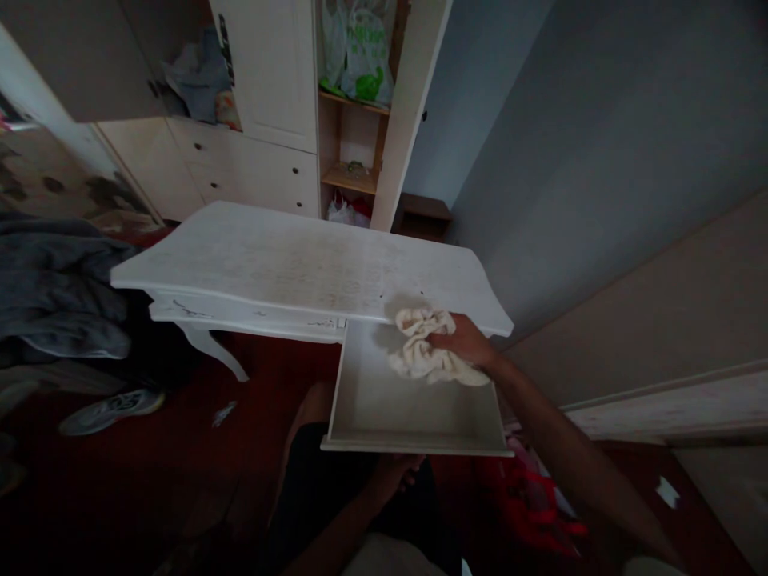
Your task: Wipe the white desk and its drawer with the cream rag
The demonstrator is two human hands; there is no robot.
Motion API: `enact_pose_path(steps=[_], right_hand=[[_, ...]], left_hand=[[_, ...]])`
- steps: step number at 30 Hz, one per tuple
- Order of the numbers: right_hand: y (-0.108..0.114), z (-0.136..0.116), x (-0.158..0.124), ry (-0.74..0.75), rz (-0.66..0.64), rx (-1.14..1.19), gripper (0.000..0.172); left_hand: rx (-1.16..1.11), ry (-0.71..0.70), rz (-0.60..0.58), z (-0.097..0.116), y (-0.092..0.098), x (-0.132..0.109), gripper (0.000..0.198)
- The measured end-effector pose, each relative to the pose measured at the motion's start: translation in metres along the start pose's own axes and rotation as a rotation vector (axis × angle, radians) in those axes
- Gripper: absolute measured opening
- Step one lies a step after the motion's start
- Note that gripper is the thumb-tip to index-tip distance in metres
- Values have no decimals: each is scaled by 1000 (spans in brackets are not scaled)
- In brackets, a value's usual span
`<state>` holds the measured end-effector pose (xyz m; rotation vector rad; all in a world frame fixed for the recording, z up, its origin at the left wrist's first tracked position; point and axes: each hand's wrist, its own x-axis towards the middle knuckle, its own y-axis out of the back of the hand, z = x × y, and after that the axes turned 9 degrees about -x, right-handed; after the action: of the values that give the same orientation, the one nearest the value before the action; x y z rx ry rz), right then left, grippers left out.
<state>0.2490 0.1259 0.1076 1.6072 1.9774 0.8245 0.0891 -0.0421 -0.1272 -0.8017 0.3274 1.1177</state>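
The right hand (465,340) is gripping a crumpled cream cloth (420,360), its fingers closing firmly around the folds. The cloth is lying mainly to the left of this hand, over the rear part of a pulled-out drawer (408,412). The drawer is extending from beneath the top of a white, cabriole-legged desk (258,248) toward the person, and its front panel (418,449) is running lengthwise from left to right between the two hands. The right hand is thus occupying the interior side and is the nearer to the drawer's bare base; the left hand (401,470) is resting low, below the front panel. Its fingers are apparently curling loosely, but the dim view is leaving their contact with the drawer, and any hold, impossible to tell. Well beyond both hands, a white wardrobe (276,80) is standing with one door open; a red bag (528,496) is lying below the right forearm.
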Motion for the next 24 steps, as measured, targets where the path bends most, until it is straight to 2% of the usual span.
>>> enact_pose_path(steps=[3,5,7,9,11,14,16,18,21,24], right_hand=[[53,-15,24,24,209,-98,31],[78,-15,43,54,374,-108,32],[91,-6,65,79,478,-103,35],[94,10,86,77,535,-122,37],[86,29,102,64,492,-223,38],[62,52,114,21,305,-521,36],[47,60,116,-13,191,-733,37],[36,62,117,-44,148,-874,40],[34,64,120,-55,108,-929,45],[43,71,122,47,38,-825,61]], left_hand=[[10,17,11,-2,1,2,59],[14,21,10,-2,1,3,58],[8,18,1,-1,1,3,56],[2,21,3,0,2,2,56],[5,27,12,0,1,1,56],[14,-10,36,1,0,-2,53],[12,-40,51,2,-2,-5,52],[9,-46,58,3,-2,-6,54],[7,-24,55,4,-1,-5,59],[-2,-7,29,5,2,-4,62]])
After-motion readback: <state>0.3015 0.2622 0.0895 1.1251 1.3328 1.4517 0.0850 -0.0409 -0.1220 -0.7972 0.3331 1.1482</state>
